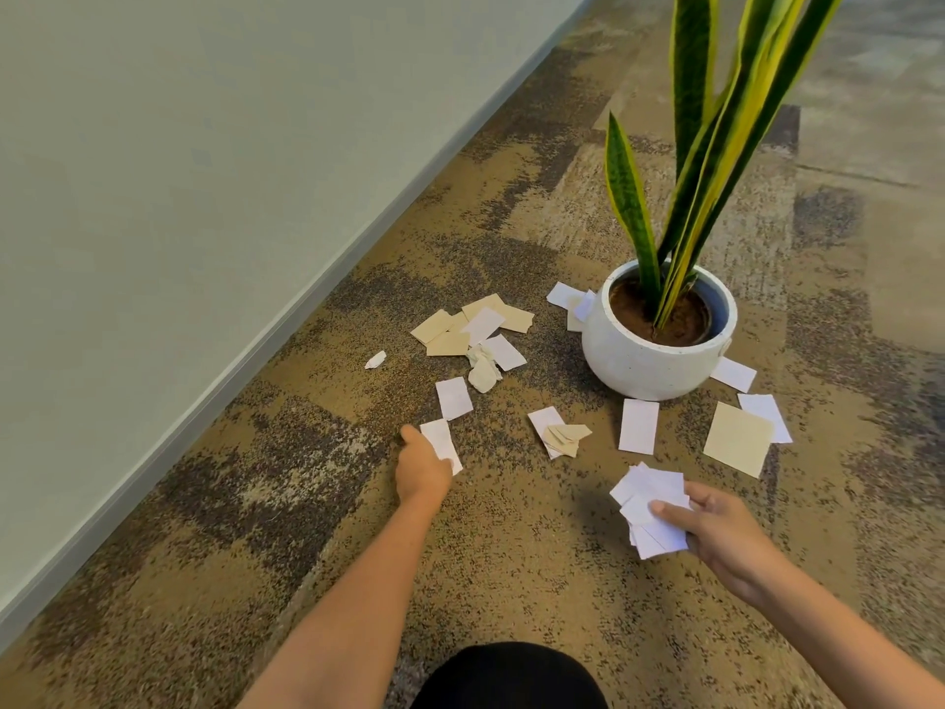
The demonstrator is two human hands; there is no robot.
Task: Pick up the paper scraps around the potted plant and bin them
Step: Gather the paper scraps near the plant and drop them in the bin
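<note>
A snake plant stands in a round white pot on the carpet. White and beige paper scraps lie around it: a cluster to its left, a white slip and a beige square in front. My right hand grips a stack of white scraps between thumb and fingers, low in front of the pot. My left hand reaches forward and pinches one white scrap at the carpet. No bin is in view.
A pale wall with a grey skirting board runs diagonally along the left. Patterned brown and grey carpet covers the floor. The plant's tall leaves rise over the right side. A dark knee shows at the bottom edge.
</note>
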